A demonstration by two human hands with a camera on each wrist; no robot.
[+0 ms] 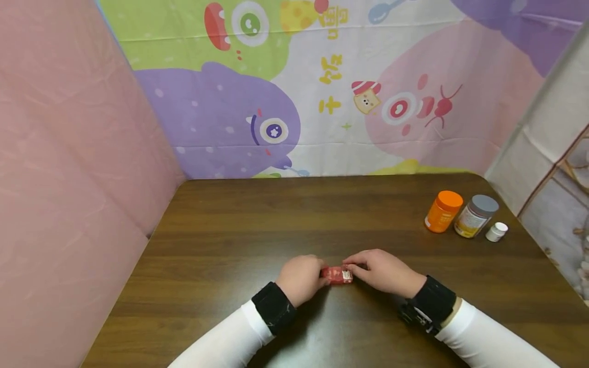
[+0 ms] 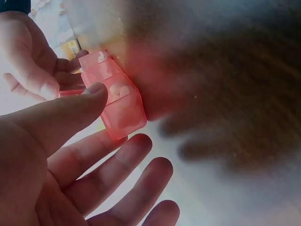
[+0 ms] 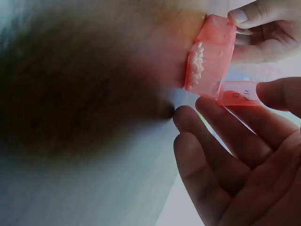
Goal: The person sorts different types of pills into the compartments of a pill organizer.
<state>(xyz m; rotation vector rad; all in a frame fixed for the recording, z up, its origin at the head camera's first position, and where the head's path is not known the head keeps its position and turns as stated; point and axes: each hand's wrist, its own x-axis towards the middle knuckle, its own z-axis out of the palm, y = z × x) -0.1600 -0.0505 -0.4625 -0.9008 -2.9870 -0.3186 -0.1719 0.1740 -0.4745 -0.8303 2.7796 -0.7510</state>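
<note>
A small translucent red pill organizer [image 1: 334,276] is at the front middle of the wooden table. My left hand [image 1: 299,279] grips its left end, thumb on one side and index finger on the other, as the left wrist view shows. Inside the organizer [image 2: 123,113] pale pills show through the walls. At the right end one flip lid [image 3: 237,93] stands open, with printed letters on it. My right hand [image 1: 388,272] pinches this lid between thumb and fingers. Several white pills [image 3: 196,63] lie in the compartment beside the lid.
At the back right of the table [image 1: 257,214] stand an orange jar [image 1: 443,211], a grey-lidded jar [image 1: 476,216] and a small white bottle [image 1: 497,232]. A cartoon-print cloth [image 1: 322,138] hangs behind the table, and a pink cloth [image 1: 69,179] hangs at the left.
</note>
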